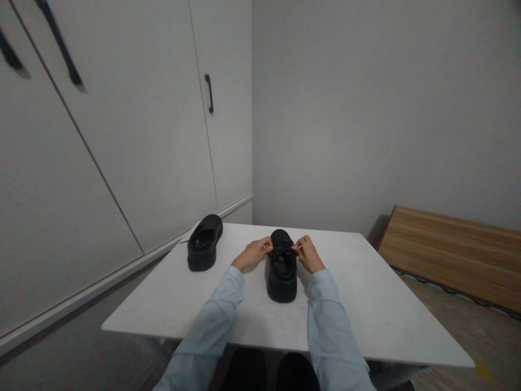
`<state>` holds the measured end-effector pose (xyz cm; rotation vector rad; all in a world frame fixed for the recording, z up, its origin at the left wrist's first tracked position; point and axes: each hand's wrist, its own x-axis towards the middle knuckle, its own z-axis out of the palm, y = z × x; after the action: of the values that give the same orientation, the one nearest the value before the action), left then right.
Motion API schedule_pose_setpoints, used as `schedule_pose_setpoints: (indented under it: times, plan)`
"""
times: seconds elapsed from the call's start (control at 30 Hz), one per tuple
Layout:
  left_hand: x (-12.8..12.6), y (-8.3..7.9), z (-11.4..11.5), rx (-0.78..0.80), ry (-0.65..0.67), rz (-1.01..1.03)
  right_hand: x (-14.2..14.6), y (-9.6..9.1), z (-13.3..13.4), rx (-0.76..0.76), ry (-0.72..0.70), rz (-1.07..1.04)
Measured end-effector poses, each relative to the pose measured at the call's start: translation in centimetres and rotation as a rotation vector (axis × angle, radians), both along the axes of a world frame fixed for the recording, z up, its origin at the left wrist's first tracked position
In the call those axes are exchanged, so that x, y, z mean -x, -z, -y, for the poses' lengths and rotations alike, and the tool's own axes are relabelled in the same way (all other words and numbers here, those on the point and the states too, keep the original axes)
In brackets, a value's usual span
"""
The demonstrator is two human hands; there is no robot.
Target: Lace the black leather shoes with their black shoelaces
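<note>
A black shoe (281,285) with a thick sole stands on the white table, its heel toward me and its toe pointing away. Dark shoelaces (281,245) cross its upper. On the shoe's left side, my left hand (254,253) is closed in a pinch at the lacing. My right hand (308,254) pinches at the lacing from the opposite side. The lace ends between my fingers are too small to see clearly. A second black shoe (204,244) sits apart at the table's far left corner, untouched.
The white table (358,304) reaches toward a grey wall (366,108). White cabinets (134,125) with black handles line the left. A wooden board (451,250) leans low at the right, beyond the table. My legs are under the near edge.
</note>
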<state>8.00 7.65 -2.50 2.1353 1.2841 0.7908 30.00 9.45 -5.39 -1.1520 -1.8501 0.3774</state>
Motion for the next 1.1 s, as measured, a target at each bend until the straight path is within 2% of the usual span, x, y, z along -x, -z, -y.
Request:
schedule_pose_setpoints:
  times: [0.2, 0.3, 0.37, 0.5, 0.6, 0.7, 0.8, 0.87, 1.0, 1.1]
  plan:
    - [0.1, 0.6, -0.4, 0.023, 0.019, 0.082, 0.0, 0.4, -0.2, 0.13, -0.033, -0.09]
    - [0.1, 0.9, -0.8, 0.065, 0.078, 0.183, -0.2, 0.3, -0.2, 0.18, -0.064, -0.168]
    - [0.1, 1.0, -1.0, 0.067, 0.065, 0.276, -0.3, 0.0, -0.1, 0.183, -0.053, -0.243]
    - [0.6, 0.7, -1.5, -0.012, -0.152, 0.467, -0.6, -0.9, 0.0, 0.136, 0.064, -0.381]
    - [1.0, 0.4, -1.7, -0.055, -0.351, 0.497, -0.7, -1.4, 0.2, 0.108, 0.136, -0.437]
    - [1.2, 0.5, -1.8, -0.061, -0.432, 0.456, -0.4, -1.8, 0.5, 0.095, 0.17, -0.47]
    - [1.1, 1.0, -1.6, -0.028, -0.424, 0.362, 0.0, -2.3, 1.0, 0.081, 0.163, -0.489]
    - [0.9, 1.4, -1.5, -0.047, -0.389, 0.248, 0.3, -2.7, 1.3, 0.078, 0.129, -0.503]
    - [0.4, 2.4, -1.3, -0.18, -0.226, -0.001, 0.7, -3.7, 1.7, 0.063, 0.012, -0.563]
    - [0.2, 3.0, -1.2, -0.22, -0.173, -0.083, 0.9, -4.9, 2.5, 0.027, -0.014, -0.583]
